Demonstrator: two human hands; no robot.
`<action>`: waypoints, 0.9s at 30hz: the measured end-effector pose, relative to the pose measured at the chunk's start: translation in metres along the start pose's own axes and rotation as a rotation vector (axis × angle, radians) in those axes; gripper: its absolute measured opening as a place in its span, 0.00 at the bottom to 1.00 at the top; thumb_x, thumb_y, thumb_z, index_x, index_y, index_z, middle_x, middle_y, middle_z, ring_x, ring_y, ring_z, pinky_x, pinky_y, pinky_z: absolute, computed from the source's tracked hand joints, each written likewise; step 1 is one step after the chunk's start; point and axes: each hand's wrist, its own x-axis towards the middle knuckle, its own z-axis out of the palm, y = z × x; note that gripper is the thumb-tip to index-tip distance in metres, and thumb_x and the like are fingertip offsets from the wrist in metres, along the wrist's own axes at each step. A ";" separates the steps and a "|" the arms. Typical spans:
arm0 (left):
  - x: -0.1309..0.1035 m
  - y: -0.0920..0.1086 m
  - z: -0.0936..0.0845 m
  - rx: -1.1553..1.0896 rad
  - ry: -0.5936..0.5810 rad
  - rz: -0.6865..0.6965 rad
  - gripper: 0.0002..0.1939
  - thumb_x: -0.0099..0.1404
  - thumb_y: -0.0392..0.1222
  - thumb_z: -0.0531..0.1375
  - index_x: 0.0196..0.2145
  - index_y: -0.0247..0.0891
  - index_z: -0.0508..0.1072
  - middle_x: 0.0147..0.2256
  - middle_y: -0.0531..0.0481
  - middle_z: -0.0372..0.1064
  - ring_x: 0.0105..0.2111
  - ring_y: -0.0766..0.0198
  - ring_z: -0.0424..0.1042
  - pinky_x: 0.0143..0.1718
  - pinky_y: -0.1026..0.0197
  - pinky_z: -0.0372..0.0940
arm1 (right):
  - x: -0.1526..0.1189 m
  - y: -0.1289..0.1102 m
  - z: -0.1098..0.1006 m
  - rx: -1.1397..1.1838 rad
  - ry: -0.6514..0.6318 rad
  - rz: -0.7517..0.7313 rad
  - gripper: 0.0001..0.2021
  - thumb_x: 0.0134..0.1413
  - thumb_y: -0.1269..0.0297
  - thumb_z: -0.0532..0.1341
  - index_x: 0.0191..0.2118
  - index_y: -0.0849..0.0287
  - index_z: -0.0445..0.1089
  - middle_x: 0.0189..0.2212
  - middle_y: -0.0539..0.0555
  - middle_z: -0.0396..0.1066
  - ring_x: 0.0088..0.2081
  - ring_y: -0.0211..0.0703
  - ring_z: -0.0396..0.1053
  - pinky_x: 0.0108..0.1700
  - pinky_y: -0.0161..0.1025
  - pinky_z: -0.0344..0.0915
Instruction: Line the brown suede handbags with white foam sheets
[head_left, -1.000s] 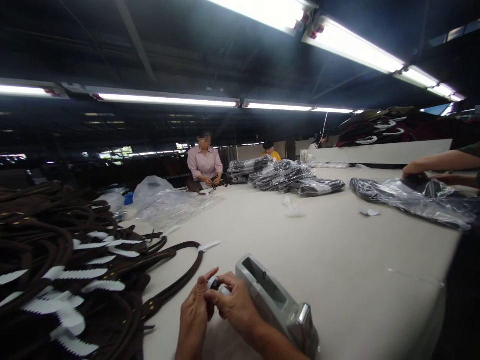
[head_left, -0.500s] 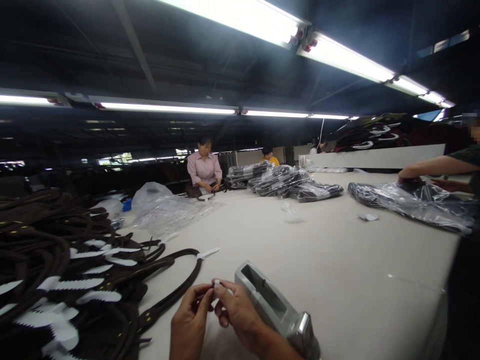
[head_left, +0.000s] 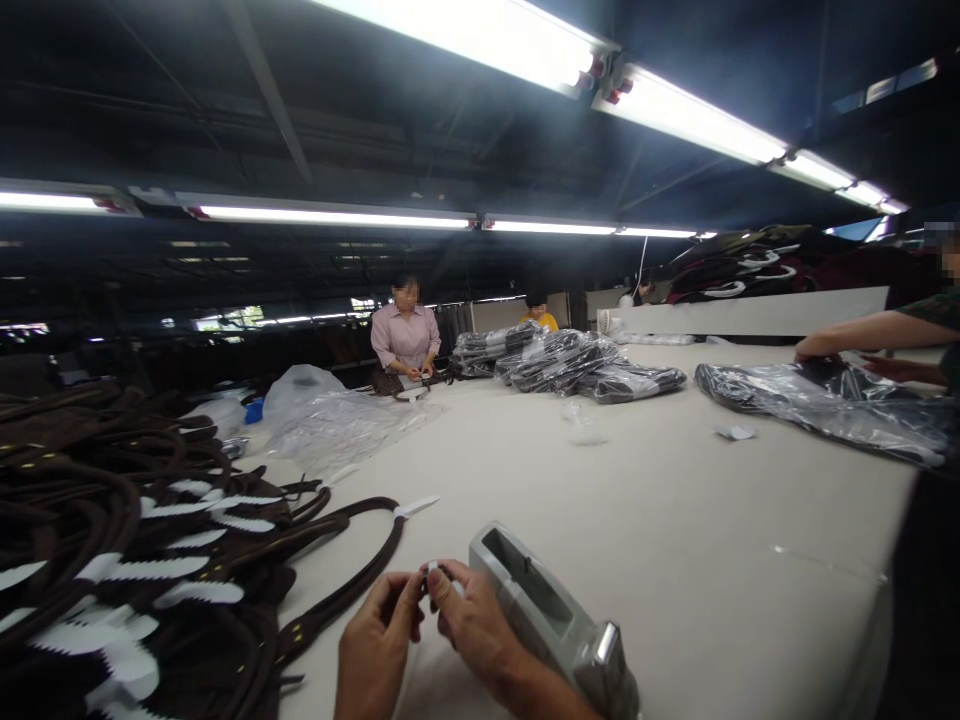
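Small dark-and-white piece [head_left: 433,574] up between both hands, just left of grey holder's near-left side — too small to make out properly. Far left, heap of dark brown strapped items [head_left: 82,500] with white toothed strips [head_left: 161,568], one strap looping out over pale table [head_left: 675,520]. Then left hand [head_left: 415,590], fingertips closed on piece. Right hand [head_left: 439,588] pinching it too, hands practically together. Grey holder [head_left: 536,592] beside right wrist — can't tell if touching. Plastic-wrapped bundle [head_left: 825,405] farther right, under another person's hands.

Hands [head_left: 431,620] pinching a small dark-and-white piece [head_left: 433,575] beside a grey dispenser [head_left: 551,605].
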 end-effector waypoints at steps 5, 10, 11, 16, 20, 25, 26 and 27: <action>-0.005 -0.003 0.003 0.347 0.028 0.094 0.19 0.65 0.61 0.48 0.30 0.45 0.65 0.22 0.56 0.66 0.24 0.61 0.65 0.30 0.62 0.56 | 0.000 0.000 0.000 0.031 -0.027 0.060 0.31 0.49 0.31 0.58 0.32 0.62 0.66 0.22 0.47 0.58 0.18 0.27 0.50 0.18 0.29 0.44; -0.001 -0.006 0.001 0.597 -0.008 0.061 0.16 0.67 0.55 0.43 0.30 0.45 0.62 0.23 0.53 0.67 0.24 0.58 0.67 0.27 0.61 0.52 | -0.002 -0.006 0.001 0.045 -0.057 0.122 0.33 0.45 0.30 0.60 0.33 0.63 0.66 0.23 0.47 0.59 0.18 0.27 0.51 0.18 0.29 0.44; 0.000 -0.005 0.001 0.604 0.006 0.067 0.16 0.66 0.54 0.43 0.29 0.45 0.62 0.23 0.53 0.67 0.24 0.58 0.67 0.27 0.61 0.52 | -0.003 -0.006 0.001 0.053 -0.065 0.118 0.33 0.46 0.31 0.60 0.34 0.63 0.67 0.23 0.47 0.59 0.18 0.27 0.51 0.18 0.29 0.44; -0.001 -0.001 0.004 0.482 0.095 0.054 0.15 0.63 0.53 0.43 0.29 0.44 0.62 0.24 0.51 0.69 0.25 0.58 0.69 0.29 0.61 0.56 | -0.004 -0.002 0.000 -0.106 -0.066 -0.047 0.22 0.56 0.44 0.61 0.45 0.60 0.70 0.29 0.50 0.64 0.24 0.33 0.59 0.24 0.31 0.54; 0.000 -0.001 0.004 0.412 0.123 0.005 0.15 0.61 0.53 0.44 0.27 0.44 0.62 0.25 0.50 0.68 0.26 0.59 0.68 0.30 0.60 0.58 | -0.007 -0.001 -0.001 -0.418 -0.027 -0.293 0.13 0.59 0.64 0.60 0.49 0.55 0.69 0.42 0.54 0.68 0.42 0.42 0.66 0.39 0.35 0.62; 0.003 -0.007 0.001 0.320 0.101 -0.007 0.18 0.58 0.59 0.46 0.26 0.44 0.62 0.22 0.52 0.65 0.24 0.59 0.66 0.29 0.59 0.60 | -0.006 0.003 -0.003 -0.549 -0.048 -0.401 0.18 0.57 0.73 0.60 0.53 0.54 0.66 0.44 0.54 0.66 0.45 0.43 0.65 0.51 0.40 0.62; 0.002 -0.008 0.001 0.313 0.095 -0.009 0.18 0.58 0.60 0.46 0.26 0.44 0.62 0.21 0.53 0.64 0.23 0.59 0.65 0.28 0.59 0.60 | -0.006 0.004 -0.004 -0.534 -0.052 -0.384 0.18 0.57 0.73 0.60 0.53 0.54 0.67 0.44 0.53 0.67 0.45 0.43 0.65 0.51 0.40 0.62; 0.002 -0.008 0.001 0.315 0.088 -0.008 0.19 0.59 0.61 0.45 0.26 0.44 0.62 0.21 0.53 0.64 0.23 0.59 0.65 0.28 0.59 0.59 | -0.004 0.005 -0.004 -0.515 -0.050 -0.363 0.18 0.57 0.72 0.60 0.53 0.54 0.67 0.43 0.53 0.67 0.45 0.42 0.65 0.50 0.39 0.62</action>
